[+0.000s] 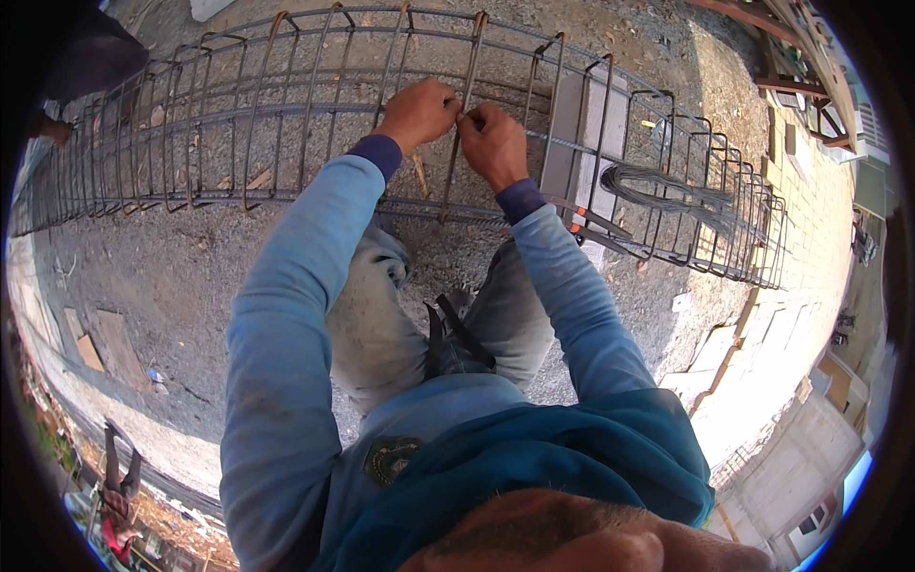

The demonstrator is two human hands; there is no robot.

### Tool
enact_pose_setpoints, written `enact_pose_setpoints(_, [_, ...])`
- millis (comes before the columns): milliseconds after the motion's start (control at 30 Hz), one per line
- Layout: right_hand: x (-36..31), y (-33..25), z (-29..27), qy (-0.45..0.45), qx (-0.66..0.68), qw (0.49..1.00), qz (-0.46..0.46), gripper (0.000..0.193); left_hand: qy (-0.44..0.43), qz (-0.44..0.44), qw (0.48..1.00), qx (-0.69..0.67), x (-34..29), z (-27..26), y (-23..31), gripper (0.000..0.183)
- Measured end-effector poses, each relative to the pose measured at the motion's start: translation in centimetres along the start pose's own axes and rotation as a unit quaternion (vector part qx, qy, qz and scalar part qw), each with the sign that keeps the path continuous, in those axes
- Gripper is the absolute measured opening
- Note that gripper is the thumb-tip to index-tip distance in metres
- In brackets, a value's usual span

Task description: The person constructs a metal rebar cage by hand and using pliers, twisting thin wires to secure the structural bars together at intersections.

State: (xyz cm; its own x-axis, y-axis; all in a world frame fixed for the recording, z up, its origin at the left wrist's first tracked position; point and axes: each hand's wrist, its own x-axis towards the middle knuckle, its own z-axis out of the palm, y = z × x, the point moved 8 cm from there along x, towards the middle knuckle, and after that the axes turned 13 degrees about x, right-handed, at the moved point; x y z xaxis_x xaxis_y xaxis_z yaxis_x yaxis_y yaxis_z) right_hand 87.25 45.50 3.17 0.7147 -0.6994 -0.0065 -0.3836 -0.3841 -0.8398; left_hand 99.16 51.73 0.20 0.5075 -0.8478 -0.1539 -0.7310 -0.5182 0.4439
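Observation:
A long cage of steel rebar (474, 57) stretches across in front of me, with square stirrups spaced along lengthwise bars. My left hand (419, 112) is closed in a pinch at a stirrup, where it meets a lengthwise bar. Fingertips nearly touching it, my right hand (494, 145) pinches at the same joint from the other side. Whatever is between the fingers is too small to make out. Right of my right hand, a coil of thin grey wire (662, 181) lies on the cage. Pliers with orange on the handles (600, 229) rest on the cage's near side.
A pale beam (593, 143) lies crosswise under the cage. Gravel ground (276, 229) surrounds my legs. At the far left, another person's hand (54, 131) is by the cage's end. Paving (810, 219) and timber framing (796, 86) stand on the right.

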Motion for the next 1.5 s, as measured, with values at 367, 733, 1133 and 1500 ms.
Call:
enact_pose_setpoints(367, [-0.4,-2.1,0.0,-0.111,-0.049,0.992,-0.025,0.04,-0.266,-0.086,0.953,-0.118,1.3,3.1,-0.2,0.038])
enact_pose_setpoints(733, [0.3,-3.3,0.7,-0.19,-0.174,0.961,-0.098,0.058,-0.292,-0.064,0.937,-0.179,1.5,4.2,-0.1,0.049])
enact_pose_setpoints(1133, [1.0,-2.6,0.7,-0.092,-0.17,0.978,-0.078,0.039,-0.26,-0.11,0.921,-0.267,0.3,1.3,0.3,0.053])
enact_pose_setpoints(1500, [3.7,4.1,2.8,-0.253,0.206,0.92,0.218,0.023,-0.22,0.076,0.971,-0.054,0.0,1.1,0.4,0.043])
